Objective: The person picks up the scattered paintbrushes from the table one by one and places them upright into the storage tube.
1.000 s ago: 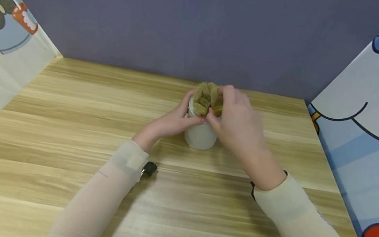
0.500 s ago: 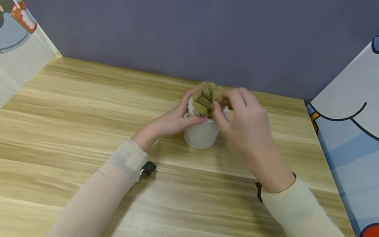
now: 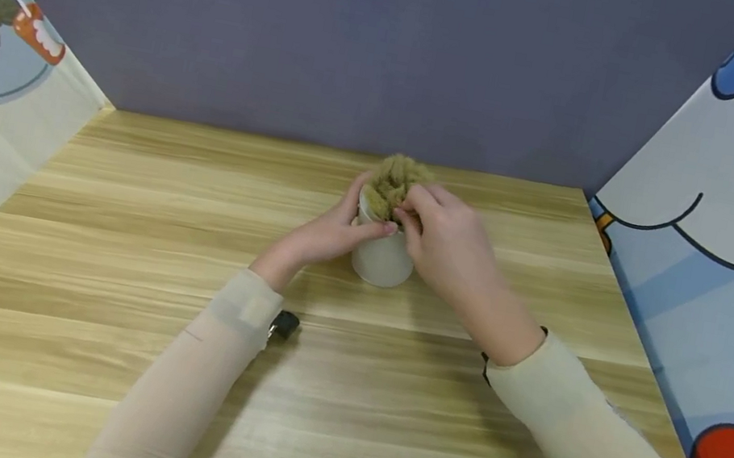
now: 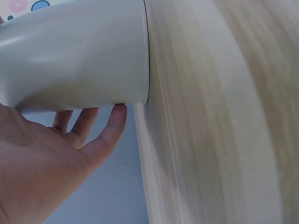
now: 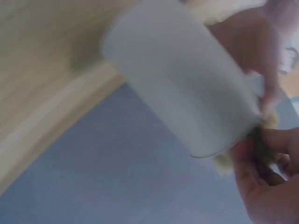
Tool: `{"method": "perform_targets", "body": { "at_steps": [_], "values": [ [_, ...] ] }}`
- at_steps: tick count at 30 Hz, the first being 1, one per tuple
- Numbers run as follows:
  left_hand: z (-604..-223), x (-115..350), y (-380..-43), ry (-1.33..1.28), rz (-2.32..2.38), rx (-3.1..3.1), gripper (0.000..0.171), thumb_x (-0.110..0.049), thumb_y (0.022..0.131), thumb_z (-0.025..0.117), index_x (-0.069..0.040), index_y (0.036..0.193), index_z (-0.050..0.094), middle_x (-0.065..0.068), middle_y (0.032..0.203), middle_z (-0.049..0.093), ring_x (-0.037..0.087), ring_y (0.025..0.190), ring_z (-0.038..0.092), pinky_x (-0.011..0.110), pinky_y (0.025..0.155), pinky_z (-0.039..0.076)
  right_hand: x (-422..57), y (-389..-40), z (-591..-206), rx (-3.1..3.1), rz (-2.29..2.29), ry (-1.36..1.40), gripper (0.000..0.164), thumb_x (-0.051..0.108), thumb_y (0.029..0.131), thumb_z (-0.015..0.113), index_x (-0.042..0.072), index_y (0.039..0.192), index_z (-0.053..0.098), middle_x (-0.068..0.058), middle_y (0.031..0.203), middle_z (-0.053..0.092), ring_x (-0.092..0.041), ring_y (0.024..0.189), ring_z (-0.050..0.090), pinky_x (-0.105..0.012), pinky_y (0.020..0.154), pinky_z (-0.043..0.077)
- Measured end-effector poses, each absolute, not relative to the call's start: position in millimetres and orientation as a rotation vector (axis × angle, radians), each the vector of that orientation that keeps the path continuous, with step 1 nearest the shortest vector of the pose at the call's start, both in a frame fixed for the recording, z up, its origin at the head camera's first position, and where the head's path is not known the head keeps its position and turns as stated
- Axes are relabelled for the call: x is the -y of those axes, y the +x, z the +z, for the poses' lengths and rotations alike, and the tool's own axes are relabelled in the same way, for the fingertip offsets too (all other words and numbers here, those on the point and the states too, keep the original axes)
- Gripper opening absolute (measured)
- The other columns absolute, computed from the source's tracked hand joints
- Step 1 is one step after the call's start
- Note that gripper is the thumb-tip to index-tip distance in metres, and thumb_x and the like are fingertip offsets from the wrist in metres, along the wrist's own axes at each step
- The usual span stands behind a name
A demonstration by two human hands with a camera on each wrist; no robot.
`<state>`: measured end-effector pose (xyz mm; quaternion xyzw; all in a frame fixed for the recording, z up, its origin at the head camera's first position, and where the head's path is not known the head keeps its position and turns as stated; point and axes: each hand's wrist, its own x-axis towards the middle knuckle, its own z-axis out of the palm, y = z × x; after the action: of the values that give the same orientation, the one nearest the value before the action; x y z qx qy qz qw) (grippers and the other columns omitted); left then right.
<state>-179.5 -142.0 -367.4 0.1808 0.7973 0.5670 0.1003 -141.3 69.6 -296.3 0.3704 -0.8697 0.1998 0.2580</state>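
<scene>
A plain white cylindrical container (image 3: 382, 262) stands upright near the back of the table. Fluffy tan-brown cloth (image 3: 395, 174) bulges out of its top. My left hand (image 3: 325, 236) holds the container from the left, its thumb across the front near the rim; in the left wrist view, fingertips touch the smooth white wall. At the right side of the rim, my right hand (image 3: 451, 237) pinches the cloth between thumb and fingers. The right wrist view shows a dark olive part of the cloth (image 5: 261, 149) in those fingers, somewhat blurred. The inside of the container is hidden.
The wood-grain table (image 3: 137, 238) runs back to a grey-blue wall (image 3: 342, 36). Cartoon-printed panels (image 3: 730, 178) border it on both sides. A small black piece (image 3: 285, 324) shows beside the left sleeve's cuff.
My right hand shifted slightly right with a bit of the cloth, then came back left over the rim. The cloth's folds changed shape. My left hand kept its hold on the container.
</scene>
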Motion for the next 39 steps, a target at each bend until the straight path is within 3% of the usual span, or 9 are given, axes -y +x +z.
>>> {"method": "perform_targets", "body": {
  "at_steps": [6,9,16,25,30,34,39],
  "values": [
    [-371.8,142.4,-184.7,0.584,1.676,-2.353,0.091,-0.032,0.104,0.066,-0.037,0.168,0.001,0.011,0.176,0.018,0.030,0.164,0.022,0.060,0.133,0.023,-61.1,-142.7,-304.4,2.443,0.569,0.935,0.011,0.010,0.103,0.071,0.003,0.096,0.067,-0.014,0.093,0.072,-0.028,0.078,0.070,-0.040,0.067,0.061],
    [-372.6,141.8,-184.3,0.571,1.671,-2.344,0.091,-0.033,0.105,0.066,-0.038,0.168,0.000,0.011,0.177,0.016,0.030,0.165,0.019,0.061,0.133,0.022,-62.4,-141.5,-304.9,2.520,0.623,0.875,0.012,0.014,0.102,0.072,0.003,0.105,0.068,-0.015,0.103,0.073,-0.029,0.084,0.072,-0.041,0.071,0.063],
    [-371.0,144.6,-181.4,0.472,1.658,-2.373,0.093,-0.040,0.103,0.070,-0.041,0.167,0.003,0.012,0.178,0.015,0.035,0.165,0.019,0.066,0.131,0.023,-66.4,-141.5,-296.8,2.743,0.910,0.713,0.037,0.018,0.103,0.072,0.009,0.138,0.064,-0.013,0.139,0.069,-0.029,0.106,0.074,-0.047,0.089,0.064],
    [-367.1,136.9,-175.4,0.373,1.534,-2.520,0.104,-0.058,0.097,0.072,-0.033,0.170,0.001,0.016,0.178,0.017,0.039,0.163,0.026,0.064,0.130,0.029,-83.3,-140.2,-305.1,2.782,1.280,0.616,0.062,0.021,0.106,0.067,0.017,0.161,0.041,-0.013,0.151,0.058,-0.032,0.129,0.064,-0.058,0.112,0.053],
    [-360.7,125.7,-168.0,0.366,1.365,-2.652,0.112,-0.072,0.095,0.065,-0.026,0.172,-0.002,0.016,0.179,0.018,0.038,0.162,0.028,0.061,0.130,0.031,-101.3,-145.5,-311.1,2.791,1.198,0.573,0.058,0.023,0.108,0.062,0.012,0.161,0.042,-0.016,0.153,0.056,-0.038,0.137,0.056,-0.061,0.115,0.047],
    [-358.9,116.4,-161.8,0.362,1.267,-2.713,0.114,-0.075,0.094,0.062,-0.023,0.172,-0.003,0.015,0.178,0.021,0.037,0.162,0.031,0.060,0.129,0.032,-118.5,-149.1,-312.9,2.903,1.080,0.531,0.056,0.027,0.112,0.053,0.009,0.163,0.039,-0.019,0.165,0.044,-0.042,0.149,0.045,-0.064,0.120,0.042],
    [-356.6,107.6,-157.3,0.361,1.202,-2.705,0.114,-0.078,0.096,0.056,-0.025,0.171,-0.011,0.018,0.177,0.022,0.041,0.159,0.036,0.060,0.128,0.035,-133.8,-151.5,-312.3,3.096,0.930,0.443,0.065,0.043,0.115,0.038,0.013,0.171,0.021,-0.022,0.177,0.019,-0.049,0.162,0.018,-0.079,0.125,0.017]
  ]
}}
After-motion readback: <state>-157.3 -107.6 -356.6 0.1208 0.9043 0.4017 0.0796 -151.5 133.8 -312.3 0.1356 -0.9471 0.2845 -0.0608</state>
